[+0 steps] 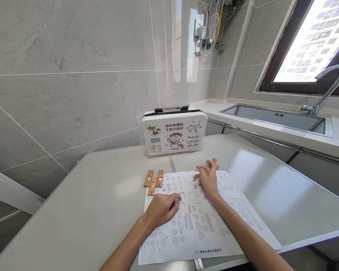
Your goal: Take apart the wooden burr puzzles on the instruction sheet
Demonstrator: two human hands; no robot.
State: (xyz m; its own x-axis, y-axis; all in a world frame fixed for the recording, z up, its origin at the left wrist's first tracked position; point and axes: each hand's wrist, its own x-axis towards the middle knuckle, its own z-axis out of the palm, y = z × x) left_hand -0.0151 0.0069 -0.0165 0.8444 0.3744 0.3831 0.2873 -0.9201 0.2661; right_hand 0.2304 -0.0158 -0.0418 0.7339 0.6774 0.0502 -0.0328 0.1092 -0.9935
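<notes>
My left hand (163,207) rests on a printed paper sheet (214,246), its fingers loosely curled together. Nothing shows in it, and its palm side is hidden. Just beyond it, several flat light-brown wooden puzzle pieces (152,185) with cut-out slots lie together at the sheet's left edge; one bears a dark number. Farther right, my right hand (208,181) is over the top part of the sheet with its fingers apart. Its fingertips are beside more wooden puzzle pieces (214,161) at the sheet's far edge, partly covered by the hand; contact is unclear.
A white cartoon-printed carrying case (175,133) with a black handle stands at the back of the white table (73,210), near the tiled wall (73,113). At the right are a counter with a sink (277,118), a faucet (332,84) and a window.
</notes>
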